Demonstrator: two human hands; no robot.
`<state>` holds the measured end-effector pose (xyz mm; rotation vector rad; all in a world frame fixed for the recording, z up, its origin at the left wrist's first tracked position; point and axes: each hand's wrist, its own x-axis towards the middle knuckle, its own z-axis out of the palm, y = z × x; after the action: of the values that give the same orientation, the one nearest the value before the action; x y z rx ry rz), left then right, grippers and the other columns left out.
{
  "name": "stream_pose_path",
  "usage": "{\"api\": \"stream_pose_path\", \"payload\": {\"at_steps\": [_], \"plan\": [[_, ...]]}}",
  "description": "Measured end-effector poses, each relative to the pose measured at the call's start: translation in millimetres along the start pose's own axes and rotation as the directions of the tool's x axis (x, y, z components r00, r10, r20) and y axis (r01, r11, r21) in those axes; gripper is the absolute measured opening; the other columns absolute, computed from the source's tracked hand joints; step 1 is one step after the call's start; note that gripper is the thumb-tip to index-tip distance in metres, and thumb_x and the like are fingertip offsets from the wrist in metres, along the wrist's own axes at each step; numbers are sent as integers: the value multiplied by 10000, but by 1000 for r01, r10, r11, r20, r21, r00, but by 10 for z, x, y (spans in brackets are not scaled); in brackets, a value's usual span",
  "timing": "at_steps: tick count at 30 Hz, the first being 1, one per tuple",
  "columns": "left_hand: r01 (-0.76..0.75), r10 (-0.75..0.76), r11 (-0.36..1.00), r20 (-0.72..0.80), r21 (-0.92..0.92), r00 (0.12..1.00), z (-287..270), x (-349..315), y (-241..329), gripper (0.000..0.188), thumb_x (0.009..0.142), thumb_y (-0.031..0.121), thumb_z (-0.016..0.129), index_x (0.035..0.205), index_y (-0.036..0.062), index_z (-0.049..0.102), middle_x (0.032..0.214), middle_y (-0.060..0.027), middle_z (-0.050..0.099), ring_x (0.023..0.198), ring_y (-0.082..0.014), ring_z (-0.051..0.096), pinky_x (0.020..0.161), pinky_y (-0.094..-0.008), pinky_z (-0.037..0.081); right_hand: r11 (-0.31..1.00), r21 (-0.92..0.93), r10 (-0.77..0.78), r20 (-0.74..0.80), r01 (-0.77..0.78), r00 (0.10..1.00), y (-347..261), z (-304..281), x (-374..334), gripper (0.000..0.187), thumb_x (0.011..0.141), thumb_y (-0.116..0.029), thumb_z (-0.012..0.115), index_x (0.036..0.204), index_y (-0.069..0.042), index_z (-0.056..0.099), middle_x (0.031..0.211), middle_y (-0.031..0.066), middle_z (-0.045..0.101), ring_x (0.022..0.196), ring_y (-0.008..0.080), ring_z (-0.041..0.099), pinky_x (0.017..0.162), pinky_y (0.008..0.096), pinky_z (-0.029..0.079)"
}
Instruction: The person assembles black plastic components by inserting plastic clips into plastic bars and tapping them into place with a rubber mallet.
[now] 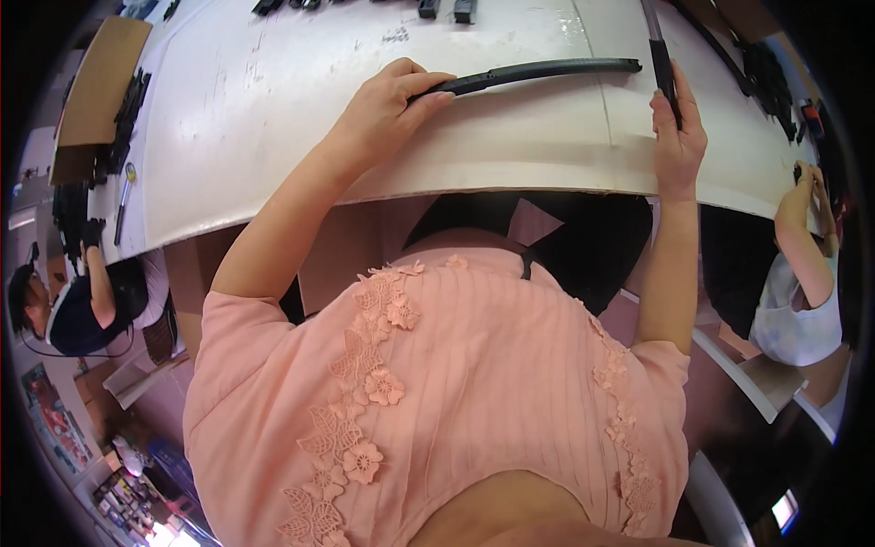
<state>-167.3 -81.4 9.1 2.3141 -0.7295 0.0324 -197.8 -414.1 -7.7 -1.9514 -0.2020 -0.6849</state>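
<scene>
A black wiper blade (547,68) lies slantwise over the white table, its far end reaching toward the right. My left hand (387,105) is closed around its near-left end, thumb along the side. Farther right, my right hand (679,141) grips the lower part of a long, thin black piece (663,73) with a greyish upper stretch. This piece stands nearly upright in the view and runs out of the top edge, so its whole shape cannot be seen. The blade's right tip and the long piece are close but apart.
The white table (273,137) ends just before my body. Small black parts (463,11) sit along its far edge. Black strips pile up at the left (132,118) and right (770,91), near a cardboard box (100,82) and a screwdriver-like tool (125,201). Co-workers sit at both sides.
</scene>
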Motion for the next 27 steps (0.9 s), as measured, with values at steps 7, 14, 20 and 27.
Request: {"api": "stream_pose_path", "payload": {"at_steps": [7,14,20,27], "plan": [[-23,23,1000,-61,5,998,-24,-204,-32,245,838,187,617,1052,71,644,834,-73,560,765,-189,522,695,-277,423,986,63,155,36,-157,987,-405,81,-446,404,892,-92,522,1279,5,461,818,7,561,628,43,414,567,162,346],[-68,115,972,-203,223,972,8,-262,-142,214,790,161,652,987,80,673,837,-70,600,780,-229,537,709,-312,442,921,95,352,210,-377,912,-1029,135,-761,435,910,-80,472,1336,-31,398,760,9,536,533,20,394,469,143,316],[-82,138,975,-278,205,950,56,-205,-178,166,745,198,678,876,100,705,774,-49,592,759,-234,535,728,-331,429,848,-50,502,399,-528,767,-1249,62,-930,430,918,-76,461,1344,-79,404,690,-11,525,503,21,388,448,155,325],[-82,152,960,-248,269,957,51,-234,-190,194,758,169,671,940,109,696,799,-41,595,760,-218,542,705,-317,438,925,-129,378,395,-358,837,-1424,120,-911,429,892,-29,473,1319,-56,437,685,6,517,511,43,395,471,170,337]]}}
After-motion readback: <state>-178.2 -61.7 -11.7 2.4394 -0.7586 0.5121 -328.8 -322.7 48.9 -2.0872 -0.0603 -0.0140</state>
